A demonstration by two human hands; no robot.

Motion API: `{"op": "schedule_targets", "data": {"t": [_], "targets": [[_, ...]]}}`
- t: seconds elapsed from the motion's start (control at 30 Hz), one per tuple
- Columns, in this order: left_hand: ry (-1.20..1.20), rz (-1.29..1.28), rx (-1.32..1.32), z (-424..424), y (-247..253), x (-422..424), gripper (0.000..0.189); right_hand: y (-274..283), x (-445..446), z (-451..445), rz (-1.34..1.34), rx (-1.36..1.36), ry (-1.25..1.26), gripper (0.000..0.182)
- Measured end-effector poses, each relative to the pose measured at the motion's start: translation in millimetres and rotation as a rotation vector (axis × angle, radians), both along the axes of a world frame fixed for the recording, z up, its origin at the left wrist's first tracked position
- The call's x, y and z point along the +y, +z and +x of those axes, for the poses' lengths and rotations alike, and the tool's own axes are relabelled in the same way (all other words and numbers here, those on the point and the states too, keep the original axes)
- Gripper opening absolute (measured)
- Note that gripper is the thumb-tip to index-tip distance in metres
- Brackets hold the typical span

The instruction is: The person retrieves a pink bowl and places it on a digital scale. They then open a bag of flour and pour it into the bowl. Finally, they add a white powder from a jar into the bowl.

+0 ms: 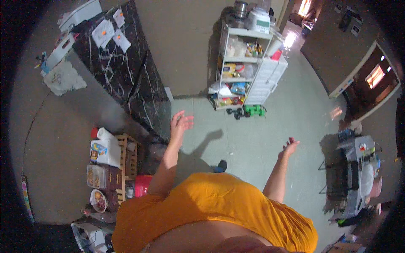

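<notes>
My left hand (181, 124) is held out in the air with its fingers apart and nothing in it. It is nearest to the black refrigerator (120, 68), whose front has a white marble pattern; no contact shows between them. Out to the right, over the pale tiled floor (246, 148), my right hand (289, 147) hangs with loosely spread fingers and holds nothing. Several papers (103, 33) are fixed to the refrigerator front by orange magnets.
Ahead stands a white shelf rack (239, 59) full of packages, beside a white drawer unit (263, 83). Dumbbells (238, 113) and a green object (254, 110) lie at its foot. A wooden rack (128, 155) holds food containers at left. A loaded table (357, 177) stands at right.
</notes>
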State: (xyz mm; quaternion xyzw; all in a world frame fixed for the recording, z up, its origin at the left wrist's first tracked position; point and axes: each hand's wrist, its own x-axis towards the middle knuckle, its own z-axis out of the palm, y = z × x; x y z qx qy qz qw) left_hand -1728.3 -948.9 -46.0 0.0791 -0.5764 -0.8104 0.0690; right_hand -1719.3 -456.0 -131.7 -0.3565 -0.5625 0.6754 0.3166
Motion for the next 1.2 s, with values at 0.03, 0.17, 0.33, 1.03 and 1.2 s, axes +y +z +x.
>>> {"op": "schedule_targets", "data": {"t": [0.03,0.17,0.33,1.03,1.2], "targets": [[0.031,0.008,-0.039,-17.0,-5.7,-0.8,0.039,3.9,-6.0,-41.6,-0.029,-0.002,0.080,0.063],[0.098,-0.035,-0.020,-100.6,-2.3,-1.9,0.037,31.3,-36.8,-220.1,-0.032,0.057,0.482,0.054],[0.115,-0.076,0.042,-213.1,-1.5,-3.6,0.036,51.5,-90.8,-421.4,0.073,0.106,0.760,0.027],[-0.028,-0.499,0.257,-710.5,-24.0,77.9,0.080,-16.4,-153.6,-802.0,0.994,-0.237,1.178,0.044],[0.296,-0.290,0.142,-727.5,-44.5,101.8,0.077,-7.5,-133.1,-794.8,1.172,-0.308,1.287,0.037]]}}
